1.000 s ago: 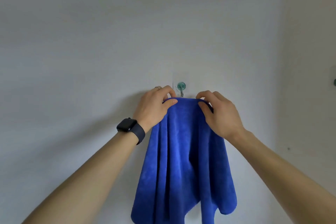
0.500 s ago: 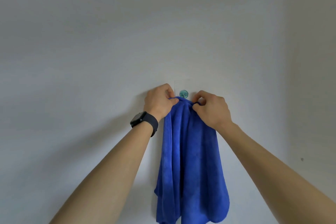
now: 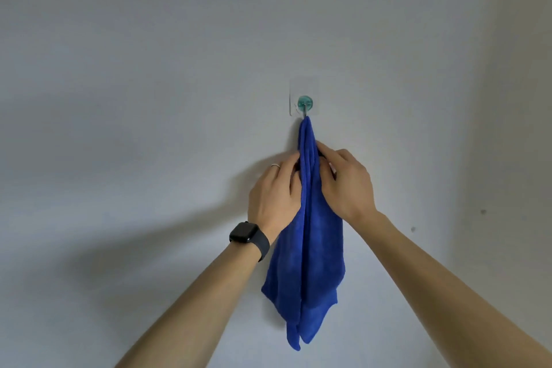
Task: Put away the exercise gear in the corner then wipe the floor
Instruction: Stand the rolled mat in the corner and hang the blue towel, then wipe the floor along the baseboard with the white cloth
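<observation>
A blue microfibre cloth (image 3: 307,248) hangs from a small teal-capped adhesive hook (image 3: 305,103) on a pale grey wall (image 3: 149,98), bunched into a narrow fold. The left hand (image 3: 273,197), with a ring (image 3: 275,165) and a black smartwatch (image 3: 248,236), curls round the cloth's left edge, its fingertips hidden behind the fabric. The right hand (image 3: 346,185) grips the right edge with bent fingers. How the cloth catches on the hook is too small to make out. Both forearms are cut off at the bottom edge.
</observation>
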`<state>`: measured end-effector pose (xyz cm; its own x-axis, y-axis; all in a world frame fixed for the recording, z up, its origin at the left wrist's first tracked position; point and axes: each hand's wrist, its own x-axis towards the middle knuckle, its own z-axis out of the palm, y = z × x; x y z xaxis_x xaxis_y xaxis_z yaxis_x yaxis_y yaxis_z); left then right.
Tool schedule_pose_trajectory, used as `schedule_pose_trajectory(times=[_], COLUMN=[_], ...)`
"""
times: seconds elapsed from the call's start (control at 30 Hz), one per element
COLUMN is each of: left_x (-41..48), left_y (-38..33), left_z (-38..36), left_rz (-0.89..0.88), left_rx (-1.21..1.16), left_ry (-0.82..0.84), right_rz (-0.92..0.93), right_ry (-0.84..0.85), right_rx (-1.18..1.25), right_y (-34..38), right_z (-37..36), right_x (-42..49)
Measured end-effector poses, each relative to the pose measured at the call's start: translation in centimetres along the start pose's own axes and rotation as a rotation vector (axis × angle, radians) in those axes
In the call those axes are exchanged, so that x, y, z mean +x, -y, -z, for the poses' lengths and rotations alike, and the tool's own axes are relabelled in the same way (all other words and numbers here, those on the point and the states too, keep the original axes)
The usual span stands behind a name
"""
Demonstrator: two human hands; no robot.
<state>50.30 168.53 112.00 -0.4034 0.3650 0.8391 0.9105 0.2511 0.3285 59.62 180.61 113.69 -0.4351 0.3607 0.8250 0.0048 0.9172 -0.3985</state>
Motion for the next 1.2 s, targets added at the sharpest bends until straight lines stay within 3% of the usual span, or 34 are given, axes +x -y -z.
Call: schedule_pose_trajectory(times=[0.17,0.37,0.47,0.63,0.77,0.87,1.03,1.2], left_x=[-5.1,-9.4,-11.5,-13.3,-15.8,-20.1,-29.5,-39.7], left_y=[1.3,3.0,4.0,6.6,7.8,8.3,8.9,6.5], left_z=[-1.2,-2.3,-2.5,-2.3,-1.1,1.0,6.2,13.7], left_rz=[0.058,0.095,0.101,-0.032,0.001,0.106,0.365,0.683], left_rx=[-0.11,-0.092,-0.006,0.242,0.291,0.315,0.427,0.551], left_ry=[0.101,0.218,0.3,0.31,0.384,0.474,0.603,0.643], right_rz=[0.042,-0.061,-0.125,-0.16,-0.14,-0.17,-0.13,0.01], right_ry=[-0.034,0.12,0.185,0.269,0.36,0.547,0.731,0.954], right_rx=[-0.037,-0.013,-0.021,-0.202,-0.35,-0.375,-0.186,0.004], right_y=[-0.7,-2.9,-3.7,-4.6,-4.4,-3.8,-1.9,2.0], right_z=[-1.9,-4.2,-4.9,-4.8,-4.0,-3.4,-3.8,-5.1], right_x=[-5.0,-11.0,-14.3,-17.4,-19.6,-22.5,-28.2,-33.6])
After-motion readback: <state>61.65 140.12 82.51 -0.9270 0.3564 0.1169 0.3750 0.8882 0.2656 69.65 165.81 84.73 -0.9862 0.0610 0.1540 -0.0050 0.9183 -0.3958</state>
